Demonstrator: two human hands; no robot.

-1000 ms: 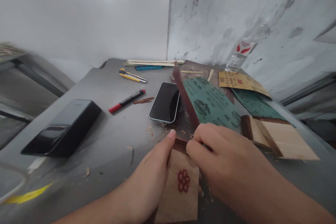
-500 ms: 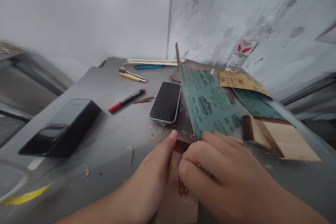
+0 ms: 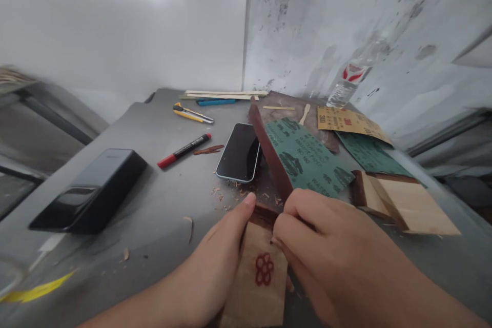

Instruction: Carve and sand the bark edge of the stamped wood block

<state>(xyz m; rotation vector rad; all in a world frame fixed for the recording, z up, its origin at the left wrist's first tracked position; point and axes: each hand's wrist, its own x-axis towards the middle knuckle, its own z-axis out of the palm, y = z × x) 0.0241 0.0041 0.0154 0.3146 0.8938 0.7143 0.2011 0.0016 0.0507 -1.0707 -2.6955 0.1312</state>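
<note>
A wooden block (image 3: 255,287) with a red flower outline on its pale face and dark bark at its far edge lies at the bottom centre. Along its left side, my left hand (image 3: 215,261) grips it, the thumb at the bark edge. My right hand (image 3: 326,246) is closed on a sheet of sandpaper (image 3: 303,159), green on its printed back and dark red on its rough side. The sheet rises from that fist and curls up at its left edge. What the right fingers touch underneath is hidden.
A phone (image 3: 239,154), red-capped marker (image 3: 184,150), yellow cutter (image 3: 192,113) and black device (image 3: 90,189) lie on the grey table (image 3: 154,246). To the right are cut wood pieces (image 3: 417,205), more sandpaper (image 3: 351,125) and a bottle (image 3: 348,82). Shavings are scattered near the phone.
My right hand has shifted slightly right, exposing the red flower. The sandpaper has tilted lower, showing more of its dark red side and uncovering a small wooden stick behind it.
</note>
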